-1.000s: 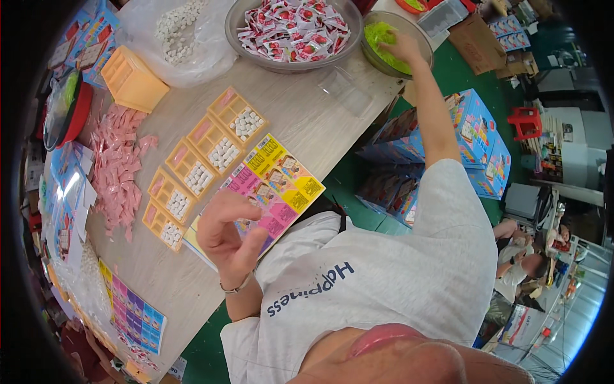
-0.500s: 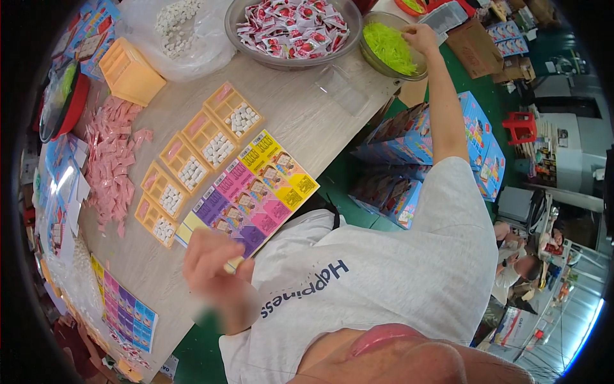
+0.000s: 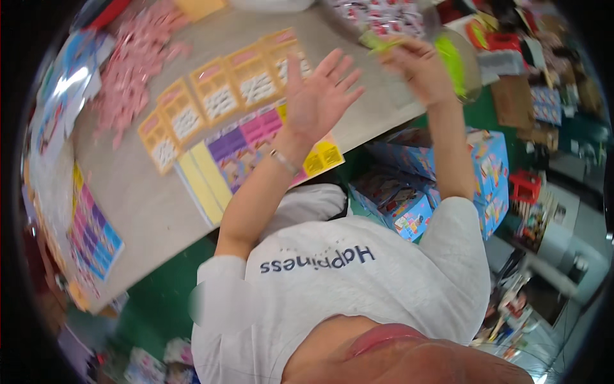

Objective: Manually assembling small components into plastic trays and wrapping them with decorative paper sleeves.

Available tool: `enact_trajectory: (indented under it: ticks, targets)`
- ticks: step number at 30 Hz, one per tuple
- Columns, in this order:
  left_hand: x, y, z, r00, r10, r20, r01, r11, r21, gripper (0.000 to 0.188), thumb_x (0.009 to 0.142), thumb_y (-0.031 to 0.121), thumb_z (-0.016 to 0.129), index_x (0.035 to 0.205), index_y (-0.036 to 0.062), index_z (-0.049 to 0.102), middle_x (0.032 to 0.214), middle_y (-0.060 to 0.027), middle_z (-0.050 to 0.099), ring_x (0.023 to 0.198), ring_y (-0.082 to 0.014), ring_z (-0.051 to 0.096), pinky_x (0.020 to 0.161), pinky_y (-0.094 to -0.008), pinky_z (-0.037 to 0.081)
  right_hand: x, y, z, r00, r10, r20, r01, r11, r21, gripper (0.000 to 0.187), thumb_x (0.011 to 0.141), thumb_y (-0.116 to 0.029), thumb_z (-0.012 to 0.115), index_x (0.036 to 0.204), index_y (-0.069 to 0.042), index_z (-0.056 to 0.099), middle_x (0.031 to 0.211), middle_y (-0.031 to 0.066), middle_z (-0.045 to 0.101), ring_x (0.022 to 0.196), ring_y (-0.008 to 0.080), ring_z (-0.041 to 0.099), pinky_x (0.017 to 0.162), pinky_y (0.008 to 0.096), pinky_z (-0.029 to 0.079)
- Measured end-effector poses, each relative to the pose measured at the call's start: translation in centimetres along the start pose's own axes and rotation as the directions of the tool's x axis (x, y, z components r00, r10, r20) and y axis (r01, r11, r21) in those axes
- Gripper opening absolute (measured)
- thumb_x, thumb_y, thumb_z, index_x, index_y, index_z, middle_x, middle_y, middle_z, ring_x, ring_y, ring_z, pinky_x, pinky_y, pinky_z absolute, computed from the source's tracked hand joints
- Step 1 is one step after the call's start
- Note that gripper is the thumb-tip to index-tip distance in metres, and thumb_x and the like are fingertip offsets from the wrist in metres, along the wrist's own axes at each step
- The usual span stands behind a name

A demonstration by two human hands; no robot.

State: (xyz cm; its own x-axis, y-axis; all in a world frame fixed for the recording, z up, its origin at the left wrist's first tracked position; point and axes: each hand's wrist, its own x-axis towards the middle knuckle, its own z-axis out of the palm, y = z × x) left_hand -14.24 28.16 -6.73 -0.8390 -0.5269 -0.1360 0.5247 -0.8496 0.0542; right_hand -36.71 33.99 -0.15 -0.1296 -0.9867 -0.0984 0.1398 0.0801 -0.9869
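My left hand (image 3: 322, 99) is open, fingers spread and palm showing, above the printed card sheet and the rightmost tray. My right hand (image 3: 419, 69) pinches thin lime-green pieces (image 3: 382, 45) in front of a big bowl of small red-and-white sachets (image 3: 390, 16); motion blurs their shape. More lime-green pieces (image 3: 451, 67) lie in the bowl (image 3: 472, 80) beside that hand. Several orange compartment trays (image 3: 203, 75) stand in a slanting row, each with white pieces (image 3: 219, 100) in its lower compartment. Along their near side runs the yellow, purple and pink card sheet (image 3: 227, 144), partly hidden by my left forearm.
Pink packets (image 3: 137, 61) are heaped at the table's left, beside clear plastic wrapping (image 3: 48, 160). A second colourful card sheet (image 3: 96, 230) lies near the left edge. Blue printed boxes (image 3: 409, 214) are stacked beyond the table's right edge, with a red stool (image 3: 526, 185) farther right.
My right hand has come out of the green bowl leftward with lime-green pieces. My left hand has risen from the sheet's left end and opened over the trays. The whole view has shifted.
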Motion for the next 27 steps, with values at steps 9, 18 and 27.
enact_trajectory:
  ticks: [9,18,27]
  targets:
    - [-5.0,3.4,-4.7,0.867,0.362,-0.344,-0.403,0.913,-0.055,0.053,0.108,0.041,0.029,0.131,0.0012,0.055,0.138,-0.0158,0.056,0.133,-0.0347,0.048,0.114,-0.0523,0.039,-0.2,10.4,17.6,0.937,-0.348,0.033,0.306,0.773,-0.556,0.018,0.091,-0.004,0.066,0.106,-0.006,0.075,0.095,0.0090,0.071,0.093,0.0209,0.067,0.082,0.0313,0.052]
    - [-6.3,4.8,-8.7,0.938,0.342,-0.065,-0.347,0.904,-0.252,0.050,0.108,0.032,0.028,0.131,-0.0016,0.057,0.137,-0.0190,0.058,0.137,-0.0369,0.045,0.116,-0.0489,0.038,-0.1,10.6,17.3,0.866,-0.493,0.079,0.382,0.553,-0.741,0.012,0.085,-0.008,0.073,0.096,-0.009,0.076,0.092,0.0045,0.068,0.094,0.0230,0.061,0.082,0.0353,0.049]
    - [-6.3,4.5,-9.5,0.944,0.328,-0.023,-0.318,0.894,-0.317,0.050,0.107,0.030,0.031,0.130,-0.0042,0.057,0.137,-0.0208,0.059,0.136,-0.0375,0.047,0.116,-0.0477,0.038,0.2,11.5,16.4,0.850,-0.436,0.296,0.454,0.321,-0.831,0.016,0.082,-0.012,0.075,0.098,-0.009,0.073,0.092,0.0050,0.067,0.093,0.0284,0.062,0.081,0.0403,0.051]
